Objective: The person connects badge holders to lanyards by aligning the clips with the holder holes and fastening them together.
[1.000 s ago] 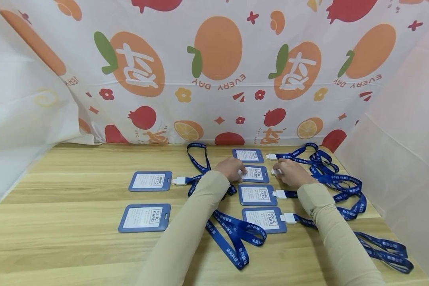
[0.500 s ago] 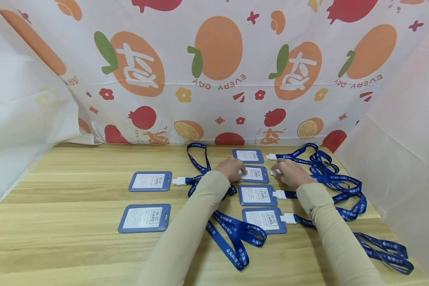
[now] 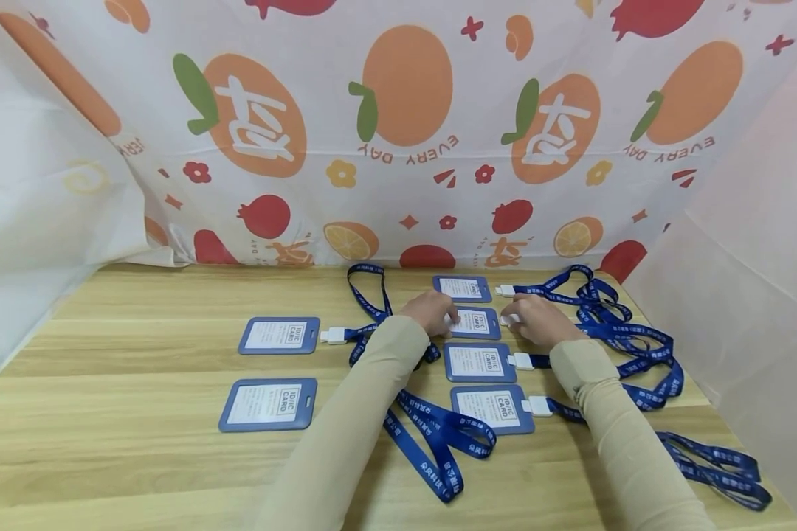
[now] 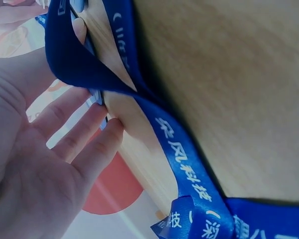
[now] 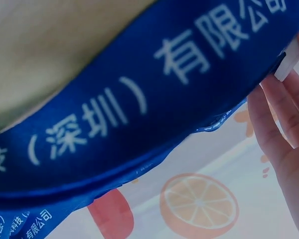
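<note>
My left hand [image 3: 428,313] holds the left end of a blue ID badge holder [image 3: 474,323], second from the back in the right-hand column. In the left wrist view its fingertips meet the holder's edge, behind a loop of blue lanyard [image 4: 164,134]. My right hand [image 3: 536,321] pinches a white lanyard clip [image 3: 508,320] just right of that holder's slotted end, with a small gap between them. The clip [image 5: 289,60] also shows between the fingers in the right wrist view, where a printed blue strap [image 5: 139,99] crosses in front.
Behind it lies another badge holder [image 3: 461,289], its lanyard clip [image 3: 505,290] apart from it. Two nearer holders [image 3: 481,362] [image 3: 493,410] have clips at their slots. Two more holders [image 3: 280,335] [image 3: 268,405] lie left. Lanyards [image 3: 627,335] heap at right; a fruit-print cloth [image 3: 385,199] hangs behind.
The right hand and its clip have shifted very slightly left toward the badge holder. The left hand stays in place, and the view has tilted a little.
</note>
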`<state>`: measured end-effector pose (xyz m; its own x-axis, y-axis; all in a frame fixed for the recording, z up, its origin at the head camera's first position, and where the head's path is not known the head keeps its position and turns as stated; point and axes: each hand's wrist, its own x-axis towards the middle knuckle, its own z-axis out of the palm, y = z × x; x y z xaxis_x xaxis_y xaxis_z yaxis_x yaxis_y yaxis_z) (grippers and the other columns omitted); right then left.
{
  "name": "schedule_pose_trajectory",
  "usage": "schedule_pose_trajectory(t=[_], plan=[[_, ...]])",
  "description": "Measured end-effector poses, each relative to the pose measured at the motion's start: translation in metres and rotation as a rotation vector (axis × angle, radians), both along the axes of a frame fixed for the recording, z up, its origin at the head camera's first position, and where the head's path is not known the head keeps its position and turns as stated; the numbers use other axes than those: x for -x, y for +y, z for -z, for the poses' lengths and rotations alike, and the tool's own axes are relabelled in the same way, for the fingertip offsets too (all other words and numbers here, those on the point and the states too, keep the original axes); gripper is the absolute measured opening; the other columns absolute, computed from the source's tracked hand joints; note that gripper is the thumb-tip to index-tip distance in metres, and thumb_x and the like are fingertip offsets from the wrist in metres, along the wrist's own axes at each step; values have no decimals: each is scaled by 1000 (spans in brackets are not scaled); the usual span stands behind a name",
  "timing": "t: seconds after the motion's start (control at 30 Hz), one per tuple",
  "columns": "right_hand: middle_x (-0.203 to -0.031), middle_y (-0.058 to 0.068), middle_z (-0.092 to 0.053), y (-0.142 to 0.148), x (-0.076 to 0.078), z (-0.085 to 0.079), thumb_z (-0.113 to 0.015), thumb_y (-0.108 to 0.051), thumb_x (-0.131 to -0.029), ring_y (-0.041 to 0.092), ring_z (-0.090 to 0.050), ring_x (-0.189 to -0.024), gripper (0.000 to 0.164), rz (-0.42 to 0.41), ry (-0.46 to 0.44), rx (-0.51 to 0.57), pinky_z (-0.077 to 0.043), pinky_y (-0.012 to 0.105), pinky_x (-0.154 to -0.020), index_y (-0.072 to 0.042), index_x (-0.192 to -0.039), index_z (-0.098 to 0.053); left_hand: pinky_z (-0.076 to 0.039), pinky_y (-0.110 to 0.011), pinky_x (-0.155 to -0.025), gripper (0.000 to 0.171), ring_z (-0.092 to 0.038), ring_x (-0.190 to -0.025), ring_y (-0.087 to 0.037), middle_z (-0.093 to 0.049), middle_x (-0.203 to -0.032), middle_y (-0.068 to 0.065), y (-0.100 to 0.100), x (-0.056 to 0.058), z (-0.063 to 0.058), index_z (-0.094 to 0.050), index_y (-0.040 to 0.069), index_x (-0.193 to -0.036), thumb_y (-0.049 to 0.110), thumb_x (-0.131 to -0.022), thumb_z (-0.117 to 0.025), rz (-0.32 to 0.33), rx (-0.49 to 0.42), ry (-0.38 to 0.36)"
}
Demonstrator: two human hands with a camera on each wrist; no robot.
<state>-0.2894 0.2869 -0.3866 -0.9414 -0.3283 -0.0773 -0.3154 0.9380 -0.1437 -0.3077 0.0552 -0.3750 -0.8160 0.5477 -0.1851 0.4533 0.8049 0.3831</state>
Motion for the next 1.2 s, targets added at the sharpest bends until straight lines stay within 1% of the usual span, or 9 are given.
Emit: schedule_pose_trajectory(t=[0.1,0.33,0.57,0.87,1.07,1.2], plan=[[-128,19,-66,1,1,0,-72,-1,-92,40,-56,-126,28,1,-11,-9,-43,55,-106,-1,-120,-73,-41,-38,-111,35,-53,-130,-22,-61,-140,-5,0,0,1,-74,16,-126,13,-91,-78,-3,-2,-2],[-123,18,-68,0,0,-2,-73,0,-91,38,-59,-121,27,-28,4,-13,-46,54,-104,0,-118,-74,-41,-38,-111,35,-53,-131,-22,-61,-140,-5,0,0,3,-74,16,-126,12,-91,-78,-7,-1,9],[-125,19,-67,0,-4,-3,-72,2,-91,40,-58,-123,28,-23,-7,-12,-44,55,-105,-1,-118,-74,-40,-38,-112,36,-53,-130,-23,-61,-140,-5,1,0,4,-74,16,-126,12,-91,-78,1,-7,0],[-124,20,-67,-3,-2,-3,-73,1,-91,39,-60,-121,27,-30,-6,-32,-46,54,-103,-1,-118,-74,-40,-37,-111,36,-52,-132,-24,-61,-139,-7,1,-6,-4,-73,13,-126,11,-90,-78,9,-5,21],[-126,20,-66,-3,-1,-3,-72,1,-91,39,-59,-122,27,-20,-11,-44,-46,54,-103,-2,-117,-75,-40,-36,-112,36,-52,-132,-23,-60,-141,-7,3,-2,0,-73,15,-126,12,-91,-78,-3,12,15],[-125,19,-66,-3,-2,-2,-73,1,-90,38,-60,-121,27,-34,-4,-48,-47,53,-103,-2,-117,-75,-40,-37,-111,35,-53,-131,-23,-61,-140,-7,2,-2,-1,-74,15,-126,12,-91,-78,-3,12,18]])
